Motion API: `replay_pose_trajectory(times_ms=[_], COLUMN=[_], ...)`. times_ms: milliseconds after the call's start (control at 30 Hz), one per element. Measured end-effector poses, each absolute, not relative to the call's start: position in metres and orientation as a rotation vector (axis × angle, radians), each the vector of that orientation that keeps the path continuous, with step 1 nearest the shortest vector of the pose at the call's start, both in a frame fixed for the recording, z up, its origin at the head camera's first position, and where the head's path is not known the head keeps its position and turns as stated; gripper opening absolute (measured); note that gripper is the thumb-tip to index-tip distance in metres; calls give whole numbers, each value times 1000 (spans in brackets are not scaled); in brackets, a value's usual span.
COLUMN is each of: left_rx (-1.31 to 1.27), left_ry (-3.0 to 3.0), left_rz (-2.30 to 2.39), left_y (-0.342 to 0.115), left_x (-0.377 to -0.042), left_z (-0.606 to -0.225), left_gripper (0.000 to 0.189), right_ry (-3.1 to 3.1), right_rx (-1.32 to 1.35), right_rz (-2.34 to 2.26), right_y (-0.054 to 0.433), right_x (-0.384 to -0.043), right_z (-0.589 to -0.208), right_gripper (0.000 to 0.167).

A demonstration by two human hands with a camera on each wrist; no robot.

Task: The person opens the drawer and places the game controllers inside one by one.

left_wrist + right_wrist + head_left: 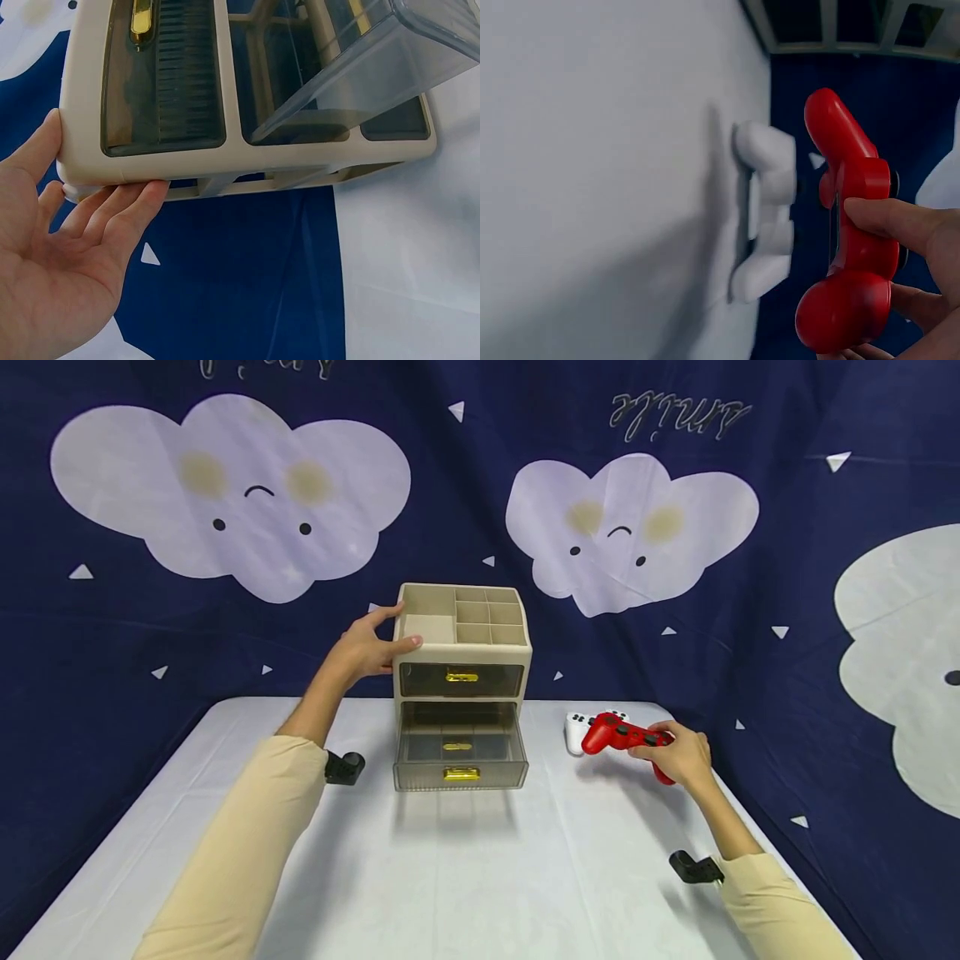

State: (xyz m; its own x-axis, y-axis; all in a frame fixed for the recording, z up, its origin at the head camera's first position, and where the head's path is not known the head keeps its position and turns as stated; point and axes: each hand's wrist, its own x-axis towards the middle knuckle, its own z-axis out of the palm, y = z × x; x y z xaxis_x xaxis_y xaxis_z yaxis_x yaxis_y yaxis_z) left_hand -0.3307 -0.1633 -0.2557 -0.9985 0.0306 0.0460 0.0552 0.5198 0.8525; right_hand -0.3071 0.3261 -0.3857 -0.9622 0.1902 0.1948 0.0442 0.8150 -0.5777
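Observation:
A cream desktop drawer organizer (462, 652) stands on the white table, with a divided tray on top. Its middle see-through drawer (461, 775) is pulled out; the top one is closed. My left hand (365, 645) grips the organizer's upper left corner, thumb over the top edge and other fingers against the side wall (247, 165). At the right, my right hand (682, 754) holds a red game controller (617, 735) by one end, raised over the table. In the right wrist view, the thumb presses the red controller (855, 247). A white game controller (576, 732) lies behind it, partly hidden.
The white tablecloth (465, 885) reaches to a dark blue backdrop (450, 468) printed with clouds. Black camera mounts sit at the left wrist (345, 768) and the right wrist (693, 868). Behind the open drawer shows the bottom drawer's gold handle (456, 746).

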Motion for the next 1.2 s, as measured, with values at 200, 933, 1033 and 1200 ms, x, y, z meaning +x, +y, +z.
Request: replay_pose_trajectory(times_ms=[200, 933, 1033, 1200], left_rx=[-70, -90, -96, -95], left_ry=[-2713, -2724, -2724, -2716], left_rz=[-1533, -1542, -1543, -1547], left_y=[-163, -165, -165, -164], left_x=[-331, -330, -330, -331], left_z=[-256, -255, -256, -255], left_gripper=[82, 81, 81, 81], right_ry=[-2749, -2677, -2669, -2657], right_rx=[-124, 185, 234, 292], right_rz=[878, 913, 912, 943], right_y=[313, 236, 224, 204], right_x=[-300, -281, -280, -279], right_z=[-362, -316, -313, -310], right_gripper=[66, 55, 56, 56])
